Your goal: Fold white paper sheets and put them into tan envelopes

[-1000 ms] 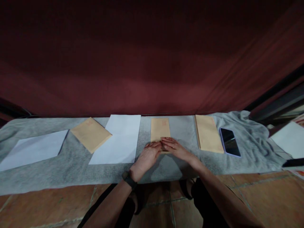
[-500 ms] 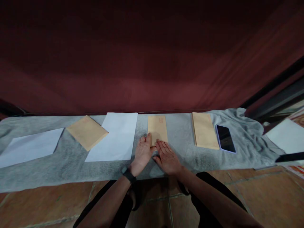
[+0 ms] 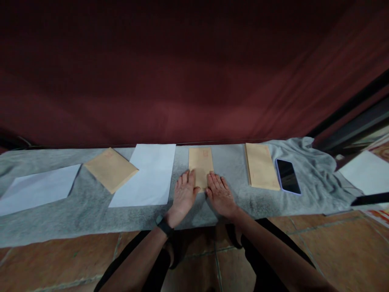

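Observation:
A brown paper envelope with small red print near its top right lies upright on the grey cloth in front of me. My left hand rests flat on its lower left edge, fingers stretched out. Against the lower right edge lies my right hand, also flat with extended fingers. Neither hand is wrapped round anything. The two palms hide the envelope's lower side edges. A dark watch is on my left wrist.
To the left lie a white sheet, several brown envelopes overlapping its edge, and more white paper. A stack of envelopes and a phone are at right. A dark red surface rises behind the grey cloth.
My right hand has slid rightward from the envelope's lower middle to its right edge, uncovering the bottom part. My left hand has hardly moved.

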Motion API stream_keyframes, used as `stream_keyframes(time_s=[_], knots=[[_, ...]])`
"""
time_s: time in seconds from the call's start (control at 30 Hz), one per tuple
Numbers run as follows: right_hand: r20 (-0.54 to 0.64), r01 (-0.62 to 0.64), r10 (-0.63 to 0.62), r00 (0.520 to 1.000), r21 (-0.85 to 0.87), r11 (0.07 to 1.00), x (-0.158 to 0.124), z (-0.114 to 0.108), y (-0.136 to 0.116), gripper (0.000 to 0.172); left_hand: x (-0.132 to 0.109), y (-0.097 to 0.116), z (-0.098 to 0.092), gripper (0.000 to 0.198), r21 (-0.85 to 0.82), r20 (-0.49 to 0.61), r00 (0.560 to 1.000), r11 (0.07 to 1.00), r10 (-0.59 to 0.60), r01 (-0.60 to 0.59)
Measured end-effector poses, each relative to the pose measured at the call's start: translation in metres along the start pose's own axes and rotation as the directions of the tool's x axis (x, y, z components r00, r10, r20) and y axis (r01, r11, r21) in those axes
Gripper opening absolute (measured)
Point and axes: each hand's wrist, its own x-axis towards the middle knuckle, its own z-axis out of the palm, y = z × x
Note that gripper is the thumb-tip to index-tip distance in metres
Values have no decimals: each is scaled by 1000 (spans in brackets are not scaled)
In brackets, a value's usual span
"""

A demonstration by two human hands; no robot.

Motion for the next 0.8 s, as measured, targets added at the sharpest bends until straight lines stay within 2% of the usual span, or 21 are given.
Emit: stream_keyframes(time_s=[0.1, 0.23, 0.5, 0.8], knots=[[13, -17, 17, 1000, -5, 1000, 1, 0, -1, 57, -8, 10, 16, 63, -40, -22, 990, 990, 137, -138], [27, -15, 15, 1000, -6, 1000, 2, 1, 1, 55, -11, 24, 33, 64, -69, 47, 970, 970, 239, -235], [66, 112, -111, 992, -13, 994, 18, -2, 25, 55, 2, 27, 35, 62, -46, 28, 985, 985, 171, -169], [116, 58, -56, 992, -16, 998, 57, -2, 29, 57, 23, 22, 33, 56, 14, 67, 983, 985, 169, -170]])
